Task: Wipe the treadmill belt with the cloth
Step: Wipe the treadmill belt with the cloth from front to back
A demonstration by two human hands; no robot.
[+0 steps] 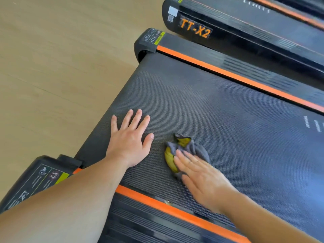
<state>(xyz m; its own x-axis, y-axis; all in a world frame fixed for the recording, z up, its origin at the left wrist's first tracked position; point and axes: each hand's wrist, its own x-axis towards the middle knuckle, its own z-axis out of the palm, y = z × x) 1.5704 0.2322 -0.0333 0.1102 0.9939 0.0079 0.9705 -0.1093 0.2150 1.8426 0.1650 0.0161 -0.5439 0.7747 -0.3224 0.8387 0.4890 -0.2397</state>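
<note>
The dark textured treadmill belt [219, 109] runs diagonally across the view between two orange-striped side rails. A crumpled grey and yellow cloth [185, 149] lies on the belt near its rear end. My right hand [201, 179] presses flat on the cloth with straight fingers, covering its near part. My left hand [131, 139] rests flat on the belt with fingers spread, just left of the cloth and not touching it.
The near side rail [157, 202] and far side rail [236, 76] border the belt. A second treadmill marked TT-X2 [195, 29] stands close behind. Light wooden floor [52, 67] lies to the left, past the belt's rear end caps [147, 42].
</note>
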